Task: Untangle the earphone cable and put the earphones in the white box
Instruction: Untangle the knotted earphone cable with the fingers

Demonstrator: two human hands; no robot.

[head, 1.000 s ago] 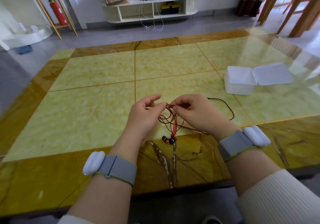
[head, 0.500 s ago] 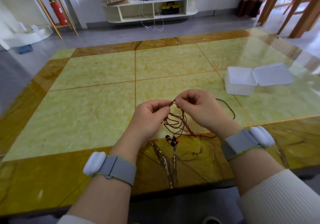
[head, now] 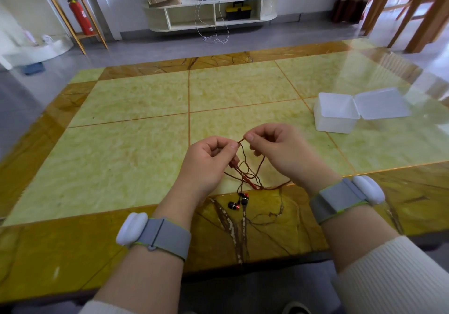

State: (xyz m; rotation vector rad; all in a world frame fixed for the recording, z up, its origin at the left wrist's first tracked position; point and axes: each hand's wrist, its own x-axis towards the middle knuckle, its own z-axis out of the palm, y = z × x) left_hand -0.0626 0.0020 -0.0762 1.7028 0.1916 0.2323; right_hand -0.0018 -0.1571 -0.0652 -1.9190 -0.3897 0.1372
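Note:
A thin red-brown earphone cable [head: 246, 172] hangs in a tangle between my hands, above the near part of the table. My left hand [head: 206, 165] pinches one strand at its top, and my right hand [head: 279, 150] pinches the strand beside it. The two black-and-red earbuds [head: 239, 202] dangle at the bottom of the tangle, just over the table's brown border. A loose length of cable trails to the right under my right wrist. The white box [head: 336, 116] stands open at the right of the table, its lid folded flat to the right.
The yellow-green stone table [head: 126, 148] has a brown border and a near edge just under my wrists. Wooden chairs [head: 413, 9] stand beyond the far right corner. A low white shelf [head: 211, 12] and a fire extinguisher [head: 79, 14] are on the floor behind.
Both hands have lifted the cable higher off the table and drawn slightly apart at the top. The tangle hangs longer and looser, and the earbuds swing lower.

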